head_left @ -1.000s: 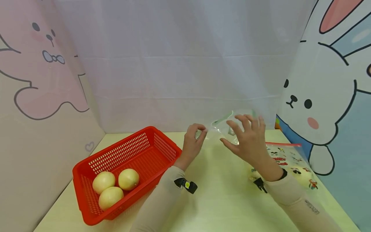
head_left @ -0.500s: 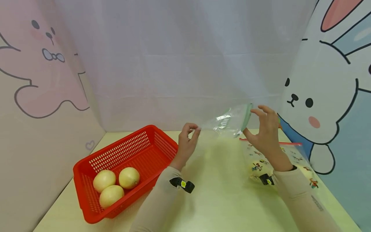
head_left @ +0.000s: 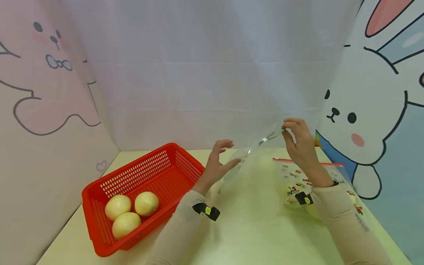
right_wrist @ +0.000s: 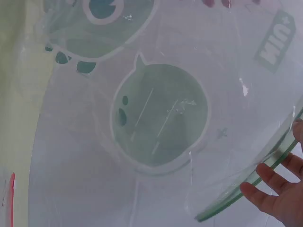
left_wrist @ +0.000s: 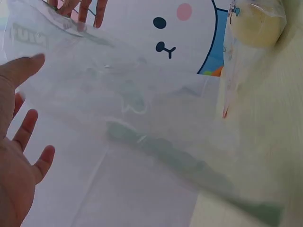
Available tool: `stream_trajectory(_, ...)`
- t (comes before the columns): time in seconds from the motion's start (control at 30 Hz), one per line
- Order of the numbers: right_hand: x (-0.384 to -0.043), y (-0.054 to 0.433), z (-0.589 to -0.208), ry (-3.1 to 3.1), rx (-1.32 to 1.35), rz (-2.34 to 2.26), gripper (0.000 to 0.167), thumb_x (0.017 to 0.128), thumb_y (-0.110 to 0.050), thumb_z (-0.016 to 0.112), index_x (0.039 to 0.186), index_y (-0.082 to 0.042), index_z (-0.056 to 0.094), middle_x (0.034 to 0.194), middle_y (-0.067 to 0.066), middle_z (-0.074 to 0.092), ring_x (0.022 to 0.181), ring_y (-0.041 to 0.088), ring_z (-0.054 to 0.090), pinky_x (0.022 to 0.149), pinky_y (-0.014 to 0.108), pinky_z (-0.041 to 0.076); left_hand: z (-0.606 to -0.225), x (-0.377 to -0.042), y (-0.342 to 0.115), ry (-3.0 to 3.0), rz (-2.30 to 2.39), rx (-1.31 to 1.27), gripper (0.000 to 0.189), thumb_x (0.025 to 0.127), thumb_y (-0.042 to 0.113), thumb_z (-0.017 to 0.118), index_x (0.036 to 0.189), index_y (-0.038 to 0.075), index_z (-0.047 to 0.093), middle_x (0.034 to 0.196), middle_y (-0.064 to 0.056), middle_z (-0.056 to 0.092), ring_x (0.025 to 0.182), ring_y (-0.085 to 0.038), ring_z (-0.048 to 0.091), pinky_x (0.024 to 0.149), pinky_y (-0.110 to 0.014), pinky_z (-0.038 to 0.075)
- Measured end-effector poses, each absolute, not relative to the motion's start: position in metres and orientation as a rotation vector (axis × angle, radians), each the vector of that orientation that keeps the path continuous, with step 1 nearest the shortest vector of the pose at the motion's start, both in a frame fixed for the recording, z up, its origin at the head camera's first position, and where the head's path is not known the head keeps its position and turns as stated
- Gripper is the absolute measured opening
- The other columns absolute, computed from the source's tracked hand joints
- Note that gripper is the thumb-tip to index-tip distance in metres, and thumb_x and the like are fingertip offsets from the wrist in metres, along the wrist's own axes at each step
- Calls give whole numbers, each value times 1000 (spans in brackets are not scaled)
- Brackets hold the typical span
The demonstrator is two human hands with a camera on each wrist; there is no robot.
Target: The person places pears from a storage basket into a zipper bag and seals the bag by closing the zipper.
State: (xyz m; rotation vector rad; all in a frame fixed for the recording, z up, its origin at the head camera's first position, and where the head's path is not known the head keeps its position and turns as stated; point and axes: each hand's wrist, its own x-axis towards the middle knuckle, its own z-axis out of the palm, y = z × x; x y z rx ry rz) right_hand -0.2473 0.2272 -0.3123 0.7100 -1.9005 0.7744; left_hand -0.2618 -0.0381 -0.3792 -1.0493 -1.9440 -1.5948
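A clear zip bag [head_left: 250,151] with green printing hangs aslant above the table in the head view. My right hand [head_left: 302,152] pinches its upper right corner between thumb and fingers. In the right wrist view, fingertips [right_wrist: 255,195] lie along the bag's green closure edge, and its printed round figure faces the camera. Lower down on the other side, my left hand [head_left: 215,167] has thumb and fingers spread apart, the thumb tip at the bag's side. The left wrist view shows the left fingers [left_wrist: 26,130] parted, with the film stretching past them.
On the left, a red plastic basket [head_left: 170,180] holds 3 pale yellow round fruits [head_left: 147,204]. To the right lies a printed zip bag [head_left: 288,173] with a red closure and pale yellow round things inside, partly under the right forearm. A white cloth wall [head_left: 198,73] stands behind.
My right hand has moved right to the bag's closure edge and pinches it. The left hand, pinching the bag's other end before, has spread its fingers. The bag has swung to a steeper slant.
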Motion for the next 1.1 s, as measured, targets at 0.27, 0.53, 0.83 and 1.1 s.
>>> stream_trajectory(0.27,-247,219,-306,-1868,899,670,26,85,21,56,105,4,58,117,28,55,96,41,56,78,29,44,-353,-260,-44,-2048,-1518,-1450,89,81,39,82,149,10,33,147,-10,43,137,-21,39,111,-46,32)
stream_trajectory(0.53,-238,207,-304,-1858,1056,565,25,108,-17,41,107,2,57,118,29,54,85,37,61,63,43,52,-312,-264,-45,-2101,-1253,-1585,50,104,27,49,149,7,38,147,-12,44,136,-21,37,111,-47,30)
stream_trajectory(0.83,-232,195,-304,-1822,1194,519,26,109,-20,40,110,-3,59,117,28,55,84,35,62,59,40,53,-285,-268,-37,-1994,-647,-1598,36,97,15,64,132,8,61,129,-12,59,122,-29,49,106,-40,35)
stream_trajectory(1.1,-233,193,-300,-1819,1280,502,22,108,-21,42,113,-7,59,117,26,56,68,25,59,52,33,48,-277,-265,-40,-2008,-457,-1525,32,97,20,65,129,15,65,125,-10,60,119,-28,49,91,-44,42)
